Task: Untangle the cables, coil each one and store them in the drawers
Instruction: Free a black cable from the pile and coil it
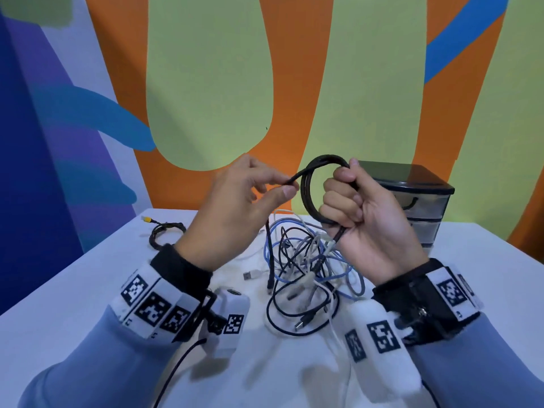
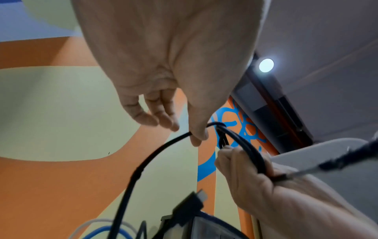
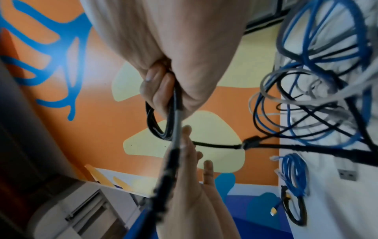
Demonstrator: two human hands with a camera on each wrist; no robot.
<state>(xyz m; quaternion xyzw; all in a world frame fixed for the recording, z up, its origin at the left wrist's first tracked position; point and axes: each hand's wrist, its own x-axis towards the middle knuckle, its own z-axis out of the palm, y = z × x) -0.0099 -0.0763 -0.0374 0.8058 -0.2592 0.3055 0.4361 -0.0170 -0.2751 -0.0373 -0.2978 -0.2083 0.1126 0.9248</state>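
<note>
A black cable (image 1: 307, 187) is wound in a small coil held above the table. My right hand (image 1: 350, 201) grips the coil in its fist; its connector end (image 1: 338, 238) sticks out below the fist. My left hand (image 1: 273, 187) pinches the free strand of the same cable between thumb and forefinger, left of the coil. In the left wrist view the strand (image 2: 143, 166) runs down from my thumb (image 2: 199, 132). The right wrist view shows the coil (image 3: 161, 127) in my fist. A tangle of blue, grey, white and black cables (image 1: 306, 272) lies on the table beneath both hands.
A small drawer unit (image 1: 418, 201) with a black top and clear drawers, all closed, stands at the back right of the white table (image 1: 88, 290). A coiled black cable with a yellow plug (image 1: 164, 231) lies at the back left; a coiled blue cable (image 3: 294, 174) lies beside it.
</note>
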